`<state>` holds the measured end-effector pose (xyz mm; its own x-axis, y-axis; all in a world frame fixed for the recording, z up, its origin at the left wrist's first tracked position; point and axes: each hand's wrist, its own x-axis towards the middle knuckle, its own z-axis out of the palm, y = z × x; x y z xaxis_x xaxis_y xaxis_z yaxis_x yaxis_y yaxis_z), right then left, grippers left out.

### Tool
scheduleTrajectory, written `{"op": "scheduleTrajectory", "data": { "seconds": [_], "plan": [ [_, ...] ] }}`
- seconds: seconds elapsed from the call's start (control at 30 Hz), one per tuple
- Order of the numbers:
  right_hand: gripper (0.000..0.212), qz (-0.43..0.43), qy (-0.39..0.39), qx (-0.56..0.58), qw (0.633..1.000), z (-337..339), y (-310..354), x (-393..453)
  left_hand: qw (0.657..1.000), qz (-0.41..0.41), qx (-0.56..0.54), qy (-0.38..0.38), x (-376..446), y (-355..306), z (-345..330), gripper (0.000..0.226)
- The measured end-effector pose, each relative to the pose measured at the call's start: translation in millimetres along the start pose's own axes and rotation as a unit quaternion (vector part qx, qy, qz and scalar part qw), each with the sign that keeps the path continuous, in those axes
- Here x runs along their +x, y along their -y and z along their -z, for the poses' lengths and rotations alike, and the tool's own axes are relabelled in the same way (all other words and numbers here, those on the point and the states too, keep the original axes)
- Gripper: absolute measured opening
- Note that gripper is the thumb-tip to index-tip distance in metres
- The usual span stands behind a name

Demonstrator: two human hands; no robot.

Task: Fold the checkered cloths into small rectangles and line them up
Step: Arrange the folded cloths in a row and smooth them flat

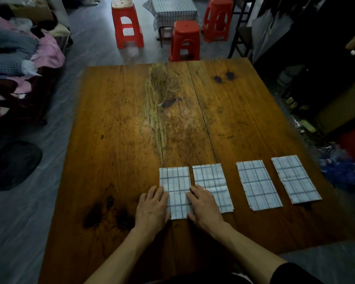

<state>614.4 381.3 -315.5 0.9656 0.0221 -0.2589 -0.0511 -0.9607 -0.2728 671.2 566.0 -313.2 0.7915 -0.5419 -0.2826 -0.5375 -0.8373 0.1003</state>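
Several folded white cloths with a dark check lie in a row near the front of the wooden table [121, 119]. The leftmost folded cloth [175, 181] has my left hand [153, 208] lying flat along its left edge and my right hand [203, 208] flat along its right edge. My right hand also covers the lower left corner of the second cloth [212, 183]. Further right lie a third cloth [257, 187] and a fourth cloth [295, 179], both untouched.
Three red plastic stools [126, 23] [184, 39] [218, 17] stand on the floor beyond the table, near a small table draped with a checkered cloth [172, 11]. A heap of clothes [19, 54] fills the left. Dark clutter lines the right side.
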Motion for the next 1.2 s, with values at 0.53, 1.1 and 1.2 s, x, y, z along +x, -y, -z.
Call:
{"op": "scheduleTrajectory", "data": {
  "seconds": [0.53, 1.1, 1.2],
  "plan": [
    [0.067, -0.013, 0.044, -0.018, 0.999, 13.5, 11.7, -10.9, 0.99, -0.024, 0.022, 0.14, 47.2, 23.5, 22.7, 0.138],
    [0.066, -0.055, -0.034, 0.057, 0.996, 42.6, -93.2, -49.8, 1.0, 0.011, -0.022, -0.008, 38.5, -87.1, 29.6, 0.081],
    [0.061, -0.054, -0.043, 0.08, 0.994, 50.4, -134.9, -53.3, 0.999, 0.03, -0.022, -0.003, 45.6, -130.1, 29.2, 0.076]
  ]
}}
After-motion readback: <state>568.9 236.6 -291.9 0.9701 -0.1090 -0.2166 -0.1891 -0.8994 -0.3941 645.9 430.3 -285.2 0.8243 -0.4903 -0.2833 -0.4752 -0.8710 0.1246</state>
